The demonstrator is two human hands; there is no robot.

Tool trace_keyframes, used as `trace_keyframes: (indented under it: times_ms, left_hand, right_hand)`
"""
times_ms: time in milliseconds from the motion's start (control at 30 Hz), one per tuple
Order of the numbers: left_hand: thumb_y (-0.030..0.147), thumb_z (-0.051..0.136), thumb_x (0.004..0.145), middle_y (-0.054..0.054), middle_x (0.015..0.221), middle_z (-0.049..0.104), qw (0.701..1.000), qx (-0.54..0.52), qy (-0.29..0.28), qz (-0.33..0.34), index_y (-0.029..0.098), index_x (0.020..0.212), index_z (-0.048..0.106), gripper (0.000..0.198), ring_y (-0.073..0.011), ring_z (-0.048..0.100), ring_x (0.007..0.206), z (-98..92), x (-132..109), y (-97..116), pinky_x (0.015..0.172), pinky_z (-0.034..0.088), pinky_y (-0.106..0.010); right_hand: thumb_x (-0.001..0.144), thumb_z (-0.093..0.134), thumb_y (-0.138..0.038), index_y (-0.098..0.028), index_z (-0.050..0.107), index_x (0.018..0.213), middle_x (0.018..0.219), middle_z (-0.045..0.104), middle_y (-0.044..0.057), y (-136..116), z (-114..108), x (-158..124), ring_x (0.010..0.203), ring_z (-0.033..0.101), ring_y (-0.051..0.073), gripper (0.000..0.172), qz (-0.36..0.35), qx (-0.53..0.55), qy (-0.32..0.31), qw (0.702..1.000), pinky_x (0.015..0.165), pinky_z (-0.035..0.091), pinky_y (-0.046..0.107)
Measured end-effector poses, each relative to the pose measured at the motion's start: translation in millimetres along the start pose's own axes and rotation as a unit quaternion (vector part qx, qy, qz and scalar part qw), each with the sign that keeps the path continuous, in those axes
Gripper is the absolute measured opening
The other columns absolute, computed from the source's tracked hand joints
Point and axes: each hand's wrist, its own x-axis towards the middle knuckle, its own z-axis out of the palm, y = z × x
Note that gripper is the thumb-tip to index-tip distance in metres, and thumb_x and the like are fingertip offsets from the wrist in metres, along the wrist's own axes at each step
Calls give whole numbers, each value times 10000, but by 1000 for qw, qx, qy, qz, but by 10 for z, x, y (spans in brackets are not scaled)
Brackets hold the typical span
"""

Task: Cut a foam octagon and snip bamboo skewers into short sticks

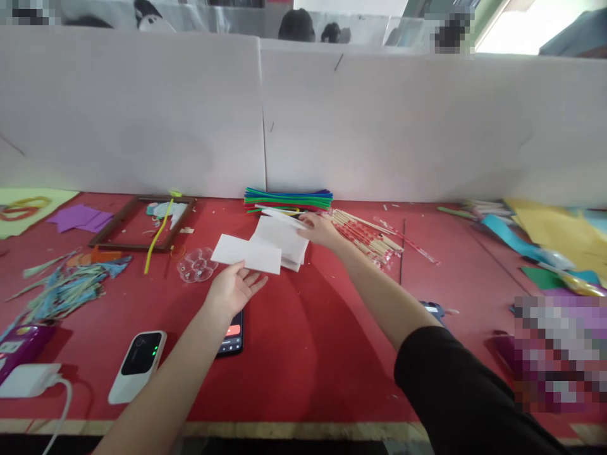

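Left hand [233, 289]: you pinch a white paper slip [249, 253].
Right hand [323, 230]: your fingers grip a narrow white sheet [282, 218] by its edge.
White papers [279, 237]: between your hands, partly behind the slip.
Wooden sticks [363, 232]: just beyond your right hand.

The head camera looks forward, down over the table [327, 373]
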Motion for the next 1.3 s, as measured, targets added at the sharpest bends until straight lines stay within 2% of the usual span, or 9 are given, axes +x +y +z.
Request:
trace_keyframes:
  times_ms: [133,233,367,433,567,700,833,967,1300]
  left_hand:
    - [95,508,905,-101,958,720,1000,5,-4,-2,212,911,605,152,-252,713,877,46,24,87,829,596,-481]
    - [141,595,896,-99,925,715,999,19,-26,9,195,895,627,63,-249,711,815,173,91,86,797,598,-501]
    - [124,777,759,-52,874,723,996,25,-46,77,188,909,650,206,-225,715,832,377,206,58,771,599,-390]
    - [103,768,746,-31,877,730,993,21,-28,117,196,931,654,236,-202,714,823,425,257,85,761,592,-342]
    - [94,701,779,6,869,721,987,2,19,158,230,951,635,229,-156,703,790,388,313,256,754,583,-302]
    - [128,667,805,-7,901,718,987,-21,40,152,234,960,622,193,-153,697,785,336,310,408,745,586,-301]
    - [104,601,802,-40,877,718,992,-29,42,116,214,987,618,216,-179,693,782,332,298,424,746,601,-336]
    - [69,533,789,-64,892,717,995,-26,32,93,202,1003,612,265,-193,691,778,320,314,399,760,610,-373]
    - [252,567,910,-166,992,691,992,110,-56,-11,194,1036,585,139,-249,713,909,520,452,91,809,584,-373]
  right_hand:
    - [917,537,-449,-253,597,1311,1154,714,59,-47,-138,13,999,673,221,444,-18,35,-19,999,844,523,354]
    - [873,598,-548,-262,602,1318,1260,677,73,-286,-66,-147,1125,629,256,529,-86,49,-42,994,964,483,418]
    - [654,771,-664,-243,523,1422,1463,524,129,-572,95,-417,1380,402,353,911,-188,41,-60,979,1151,287,528]
    - [680,731,-700,-239,376,1524,1592,356,129,-554,130,-468,1462,276,340,1026,-227,26,-48,972,1182,235,504]
    - [859,523,-690,-199,252,1559,1613,294,158,-262,206,-388,1492,222,320,897,-142,-14,4,990,1188,209,504]
    - [620,738,-727,-146,286,1535,1508,412,249,-51,367,-307,1421,292,445,1174,-84,-40,-8,996,1136,237,609]
    - [636,761,-616,-173,326,1519,1485,446,200,-29,360,-365,1384,326,410,1079,-94,-47,10,994,1159,219,573]
    - [652,749,-583,-118,335,1510,1464,442,229,35,160,-685,1370,335,412,1060,-106,-34,13,994,1160,238,571]
    - [702,719,-697,-263,490,1456,1545,393,158,345,-52,-1836,1413,336,373,899,-186,-22,-159,969,1157,306,548]
